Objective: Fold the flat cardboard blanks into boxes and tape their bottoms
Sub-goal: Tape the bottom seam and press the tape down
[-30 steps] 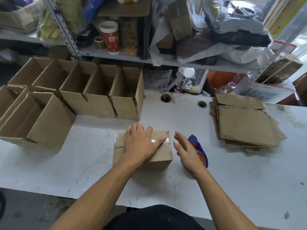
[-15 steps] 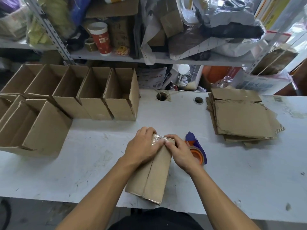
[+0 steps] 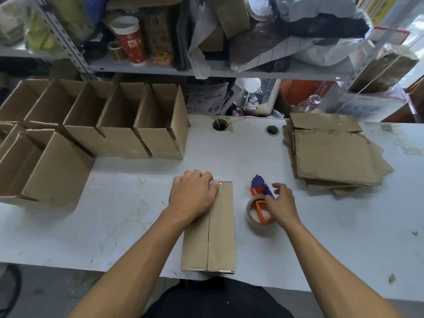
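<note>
Center of frame: cardboard box (image 3: pixel 214 228) lies on its side on the white table (image 3: pixel 114 221), long axis running toward the lower edge, near end at the table's front edge. Left hand (image 3: pixel 192 196) lies palm-down over the box's far left corner, fingers curled over the top edge w/ thumb along the face, gripping it; forearm comes in from lower left. Right hand (image 3: pixel 281 204) sits just right of the box, fingers loosely bent over the tape dispenser (image 3: pixel 260 206); touching its purple/orange handle, can't tell if gripped. Flat blanks (image 3: pixel 332 157) stacked at right. Finished boxes (image 3: pixel 96 120) in rows at upper left.
</note>
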